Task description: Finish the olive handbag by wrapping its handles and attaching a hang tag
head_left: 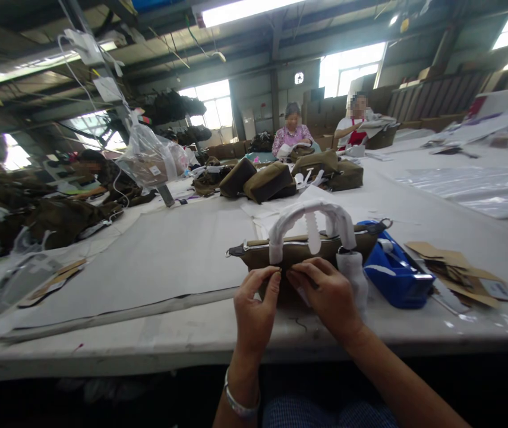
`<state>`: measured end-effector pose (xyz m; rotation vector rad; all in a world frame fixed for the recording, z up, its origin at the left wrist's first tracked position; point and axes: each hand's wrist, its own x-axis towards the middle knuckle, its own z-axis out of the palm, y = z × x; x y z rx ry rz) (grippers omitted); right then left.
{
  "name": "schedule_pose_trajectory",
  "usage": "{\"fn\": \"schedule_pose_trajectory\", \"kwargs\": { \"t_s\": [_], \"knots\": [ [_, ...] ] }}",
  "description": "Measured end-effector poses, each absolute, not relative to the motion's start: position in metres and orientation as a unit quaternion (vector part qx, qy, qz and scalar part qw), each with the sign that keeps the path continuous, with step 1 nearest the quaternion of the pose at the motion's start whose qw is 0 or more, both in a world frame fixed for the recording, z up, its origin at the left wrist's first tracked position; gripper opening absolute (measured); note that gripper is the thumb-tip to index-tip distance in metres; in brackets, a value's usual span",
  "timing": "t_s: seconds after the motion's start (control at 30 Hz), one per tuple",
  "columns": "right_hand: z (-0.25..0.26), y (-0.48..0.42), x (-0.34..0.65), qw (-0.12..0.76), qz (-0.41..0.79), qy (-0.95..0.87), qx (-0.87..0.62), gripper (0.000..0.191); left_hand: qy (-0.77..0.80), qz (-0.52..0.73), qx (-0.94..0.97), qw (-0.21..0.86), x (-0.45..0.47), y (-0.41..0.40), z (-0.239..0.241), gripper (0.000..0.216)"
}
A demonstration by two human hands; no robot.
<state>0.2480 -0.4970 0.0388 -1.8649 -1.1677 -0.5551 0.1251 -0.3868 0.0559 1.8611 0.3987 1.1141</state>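
Observation:
An olive-brown handbag (254,257) stands upright at the table's front edge, its zipper running along the top. White wrapping covers its raised handle (311,208), and a white wrapped piece (352,276) hangs at its right side. My left hand (257,303) is pinched, thumb against forefinger, at the bag's front face. Close beside it, my right hand (325,291) is pinched at the same face, fingers bent. Whatever lies between the fingertips of either hand is too small to make out.
A blue tape dispenser (398,273) is right of the bag, with brown cardboard tags (458,273) beyond. More olive bags (271,181) lie across the table. Clear plastic sheets (472,187) are at right. Two people (293,134) work at the far side; a post (164,193) rises at left.

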Motion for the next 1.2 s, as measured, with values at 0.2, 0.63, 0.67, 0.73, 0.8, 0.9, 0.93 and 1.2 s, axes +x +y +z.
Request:
{"fn": "schedule_pose_trajectory", "kwargs": {
  "t_s": [0.2, 0.63, 0.67, 0.73, 0.8, 0.9, 0.93, 1.2],
  "knots": [
    [0.047, -0.495, 0.246, 0.407, -0.230, -0.454, -0.758, 0.021, 0.158, 0.447, 0.756, 0.450, 0.124, -0.387, 0.057, 0.011],
    [0.057, -0.504, 0.242, 0.694, 0.070, -0.324, -0.639, 0.027, 0.136, 0.443, 0.770, 0.439, 0.125, -0.401, 0.070, 0.010],
    [0.057, -0.503, 0.242, 0.711, 0.082, -0.310, -0.626, 0.028, 0.138, 0.442, 0.771, 0.437, 0.125, -0.401, 0.070, 0.010],
    [0.057, -0.501, 0.241, 0.735, 0.093, -0.288, -0.607, 0.029, 0.140, 0.440, 0.775, 0.431, 0.126, -0.402, 0.071, 0.010],
    [0.056, -0.500, 0.240, 0.749, 0.082, -0.275, -0.597, 0.028, 0.141, 0.441, 0.779, 0.424, 0.126, -0.403, 0.072, 0.010],
    [0.055, -0.499, 0.240, 0.743, 0.033, -0.291, -0.602, 0.023, 0.144, 0.447, 0.781, 0.412, 0.125, -0.404, 0.076, 0.009],
    [0.054, -0.499, 0.240, 0.733, 0.012, -0.304, -0.608, 0.021, 0.146, 0.448, 0.782, 0.407, 0.124, -0.404, 0.077, 0.009],
    [0.049, -0.502, 0.242, 0.650, -0.095, -0.405, -0.636, 0.009, 0.168, 0.417, 0.827, 0.337, 0.118, -0.402, 0.080, 0.012]
  ]
}}
